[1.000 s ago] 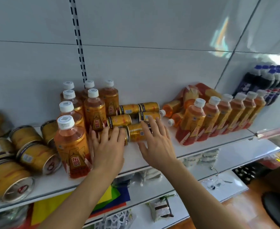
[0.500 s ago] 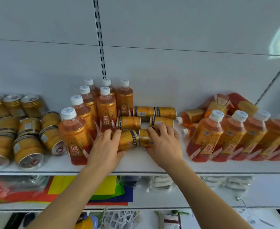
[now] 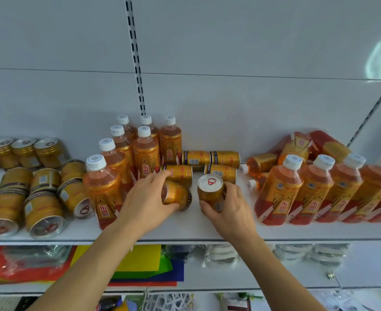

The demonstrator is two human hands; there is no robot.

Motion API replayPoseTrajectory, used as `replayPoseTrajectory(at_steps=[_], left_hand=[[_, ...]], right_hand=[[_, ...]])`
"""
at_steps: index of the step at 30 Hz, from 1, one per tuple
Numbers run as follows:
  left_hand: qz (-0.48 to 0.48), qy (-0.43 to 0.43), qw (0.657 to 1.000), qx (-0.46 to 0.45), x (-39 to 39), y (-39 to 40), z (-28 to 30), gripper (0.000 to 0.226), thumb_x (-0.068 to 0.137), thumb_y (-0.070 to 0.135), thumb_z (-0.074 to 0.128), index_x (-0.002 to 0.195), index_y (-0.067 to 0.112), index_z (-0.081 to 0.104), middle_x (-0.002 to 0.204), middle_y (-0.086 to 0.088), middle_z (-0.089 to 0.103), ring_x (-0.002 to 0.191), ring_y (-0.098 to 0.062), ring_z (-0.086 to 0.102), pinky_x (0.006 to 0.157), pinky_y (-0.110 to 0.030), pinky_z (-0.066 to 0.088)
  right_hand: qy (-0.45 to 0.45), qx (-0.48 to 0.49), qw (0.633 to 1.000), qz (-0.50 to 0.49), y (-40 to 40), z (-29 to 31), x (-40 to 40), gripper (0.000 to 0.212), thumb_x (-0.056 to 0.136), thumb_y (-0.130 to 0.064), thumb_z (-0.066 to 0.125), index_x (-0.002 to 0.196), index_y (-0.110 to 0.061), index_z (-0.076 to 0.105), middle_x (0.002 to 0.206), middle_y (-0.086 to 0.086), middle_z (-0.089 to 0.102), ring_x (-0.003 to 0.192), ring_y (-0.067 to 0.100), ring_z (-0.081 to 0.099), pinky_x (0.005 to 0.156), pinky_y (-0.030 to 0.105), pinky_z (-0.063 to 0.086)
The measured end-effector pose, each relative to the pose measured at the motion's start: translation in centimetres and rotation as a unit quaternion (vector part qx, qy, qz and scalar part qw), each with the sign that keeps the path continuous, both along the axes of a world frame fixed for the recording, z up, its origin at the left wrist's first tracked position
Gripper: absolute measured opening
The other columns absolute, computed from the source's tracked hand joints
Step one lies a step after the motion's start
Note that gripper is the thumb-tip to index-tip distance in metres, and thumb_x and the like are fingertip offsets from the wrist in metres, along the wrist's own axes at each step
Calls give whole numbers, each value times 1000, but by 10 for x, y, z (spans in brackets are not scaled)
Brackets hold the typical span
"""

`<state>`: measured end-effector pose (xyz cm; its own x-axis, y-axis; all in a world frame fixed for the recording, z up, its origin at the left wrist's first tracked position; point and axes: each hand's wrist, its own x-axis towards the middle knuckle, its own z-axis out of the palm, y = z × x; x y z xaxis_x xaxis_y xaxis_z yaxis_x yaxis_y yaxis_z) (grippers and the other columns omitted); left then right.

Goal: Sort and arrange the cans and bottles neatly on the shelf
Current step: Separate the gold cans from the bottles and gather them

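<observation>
Two gold cans at shelf [image 3: 207, 230] centre: right hand [image 3: 234, 209] grips upright can [image 3: 211, 189]; left hand [image 3: 147, 203] holds tilted can [image 3: 176, 195] at its 9 o'clock. Four cans [image 3: 209, 163] lie at 12 o'clock. Six bottles [image 3: 147, 151] stand at 10 o'clock.

There is a single view, from a wide-angle camera worn on the person's head. It faces the white metal shelf [image 3: 207, 230] straight on and tilts slightly down, close enough that both forearms reach in from the near bottom edge. The white back panel [image 3: 230, 46] fills the far upper half, its lines bowed by the lens. A lower white shelf [image 3: 263, 277] shows beneath the near edge.
</observation>
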<state>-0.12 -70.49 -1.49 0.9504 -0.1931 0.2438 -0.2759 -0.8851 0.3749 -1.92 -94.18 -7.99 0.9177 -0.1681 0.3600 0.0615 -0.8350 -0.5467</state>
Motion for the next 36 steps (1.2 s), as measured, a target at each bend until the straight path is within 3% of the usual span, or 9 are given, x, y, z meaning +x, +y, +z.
replayPoseTrajectory(at_steps=[4,8,12,14,16,19,22,28,36], left_hand=[[0,-5,999,-53,2,-4,0,100,79,46,89,159,36,30,154,7,50,140,-21,47,112,-45,47],[38,35,982,-181,1,1,-35,108,74,50,91,159,39,26,154,7,48,143,-19,45,114,-49,47],[83,19,956,-282,-9,-7,-54,94,75,46,92,152,30,40,146,6,54,127,-8,51,92,-11,42],[92,9,950,-298,-15,-14,-54,79,77,41,92,143,27,50,134,10,59,122,-5,53,80,-3,37],[84,-5,952,-295,-22,-18,-53,72,77,43,91,138,29,56,128,15,61,119,1,53,83,-1,38],[67,-25,953,-294,-40,-16,-54,68,79,47,89,137,33,57,127,27,59,121,11,51,95,-4,39],[55,-47,951,-300,-64,-5,-51,64,80,52,84,135,44,51,127,37,53,122,19,48,98,-4,42],[56,-92,939,-326,-102,35,-41,66,88,62,74,142,29,53,133,22,58,129,1,55,98,-7,42],[65,-125,926,-351,-160,147,-29,64,89,58,74,142,30,52,132,17,60,127,-4,57,98,-12,45]], right_hand=[[-10,32,999,-2,10,-9,-5,76,85,-60,78,141,-19,49,131,2,61,106,27,68,77,36,57],[-26,24,999,12,11,-14,-8,96,89,-59,76,163,-16,31,150,5,56,127,26,61,97,42,57],[-27,37,999,21,9,-13,-9,99,89,-61,75,165,-24,25,146,3,60,127,26,59,101,45,56],[-28,50,998,28,8,-12,-10,94,87,-60,77,162,-27,31,143,-2,61,127,23,57,102,42,55],[-44,59,996,47,12,-11,-13,90,85,-57,80,158,-28,37,142,-5,62,127,18,55,102,36,54],[-86,58,991,84,20,-14,-22,85,82,-54,81,153,-22,45,137,-3,64,127,12,54,102,27,46],[-109,55,986,111,29,-16,-32,86,81,-55,79,151,-16,48,131,-1,65,122,14,55,101,28,48],[-154,78,974,146,75,2,-58,84,80,-51,80,148,-11,52,125,-1,63,118,16,56,100,29,49],[-177,72,965,177,193,20,-103,84,77,-49,82,146,-10,53,125,-2,63,117,17,56,98,37,53]])
